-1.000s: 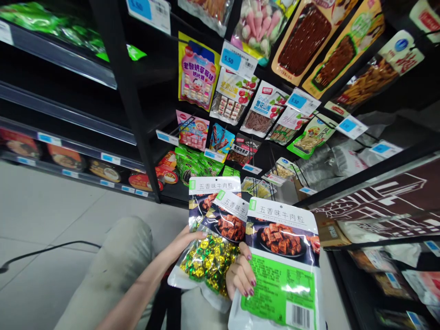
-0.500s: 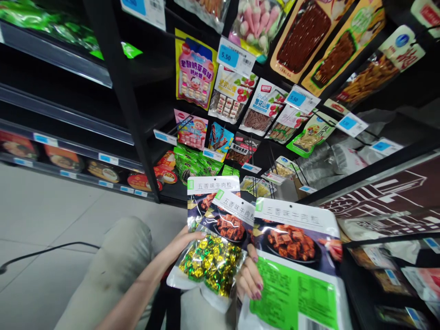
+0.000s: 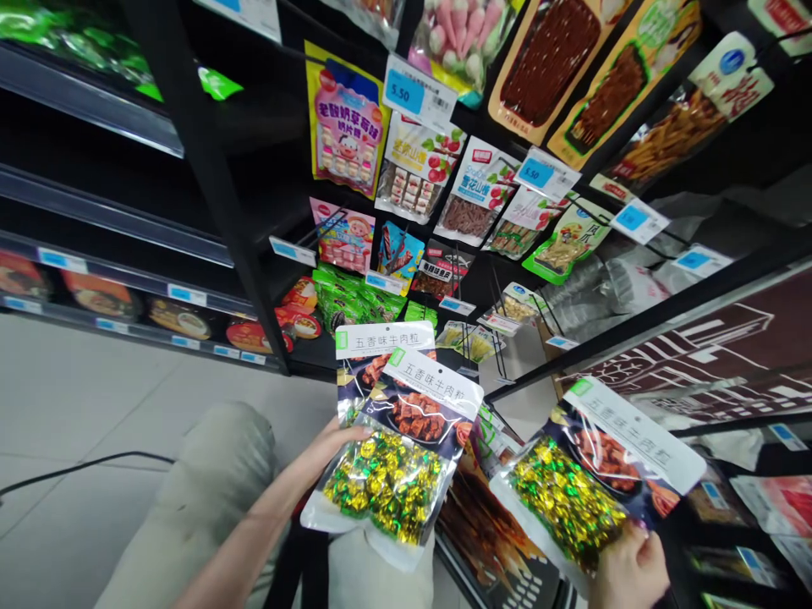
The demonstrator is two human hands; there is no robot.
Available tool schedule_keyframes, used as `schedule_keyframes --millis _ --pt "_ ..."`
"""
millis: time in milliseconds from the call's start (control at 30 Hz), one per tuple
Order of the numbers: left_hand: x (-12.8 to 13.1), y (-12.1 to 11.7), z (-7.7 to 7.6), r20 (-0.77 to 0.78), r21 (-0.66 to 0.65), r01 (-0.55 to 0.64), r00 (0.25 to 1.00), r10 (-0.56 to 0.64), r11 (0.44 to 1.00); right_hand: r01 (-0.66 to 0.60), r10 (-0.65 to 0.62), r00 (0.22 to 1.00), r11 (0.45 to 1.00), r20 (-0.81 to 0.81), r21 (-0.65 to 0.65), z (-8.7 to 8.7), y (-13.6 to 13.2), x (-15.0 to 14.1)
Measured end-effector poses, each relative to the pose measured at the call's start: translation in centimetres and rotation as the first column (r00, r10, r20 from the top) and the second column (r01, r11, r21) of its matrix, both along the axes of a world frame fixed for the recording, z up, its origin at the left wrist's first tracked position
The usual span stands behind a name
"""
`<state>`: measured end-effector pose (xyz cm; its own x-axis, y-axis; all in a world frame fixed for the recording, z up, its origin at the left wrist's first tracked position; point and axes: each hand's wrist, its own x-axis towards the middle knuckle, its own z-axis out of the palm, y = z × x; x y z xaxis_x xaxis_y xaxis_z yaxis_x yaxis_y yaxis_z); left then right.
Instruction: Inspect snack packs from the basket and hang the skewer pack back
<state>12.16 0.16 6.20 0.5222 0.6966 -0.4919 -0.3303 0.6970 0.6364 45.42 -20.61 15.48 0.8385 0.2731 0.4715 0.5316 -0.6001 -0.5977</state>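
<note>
My left hand [image 3: 336, 444] grips two overlapping snack bags by their left side, thumb on top. The front bag [image 3: 393, 482] has a white header, a picture of meat cubes and a clear window with gold and green wrapped pieces. Behind it, only the upper left part of the second bag [image 3: 355, 342] shows. At the lower right, my right hand [image 3: 631, 562] pinches the bottom right edge of a similar bag [image 3: 564, 482], which is tilted with its window side up. Between the two hands lies a dark basket [image 3: 529, 584] holding other packets [image 3: 488, 516].
Hanging snack packets [image 3: 479, 190] fill the rack ahead, with price tags [image 3: 419, 91] on hooks. Shelves with round bowls [image 3: 181, 317] stand at the left. A black cable [image 3: 89, 463] runs over the tiled floor [image 3: 76, 389]. More packaged goods [image 3: 774, 516] sit at the right.
My right hand has moved right with its bag, away from the left-hand bags. That bag now shows its wrapped pieces instead of the green label panel, and the basket has come into view.
</note>
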Motion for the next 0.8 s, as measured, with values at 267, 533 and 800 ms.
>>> schedule_keyframes --millis 267,533,800 --pt "0.4 -0.3 0.8 -0.055 -0.004 -0.049 0.997 0.049 0.999 0.045 0.195 0.877 0.877 0.438 -0.479 -3.4 1.5 5.3" --pt "0.4 -0.3 1.4 -0.057 -0.008 -0.059 0.997 0.059 0.998 -0.104 0.601 0.741 0.542 0.299 -0.834 -6.6 1.5 7.9" --pt "0.3 -0.4 1.3 -0.056 -0.009 -0.044 0.997 0.044 0.999 -0.542 0.606 0.769 0.451 -0.203 -0.709 -6.2 2.4 7.2"
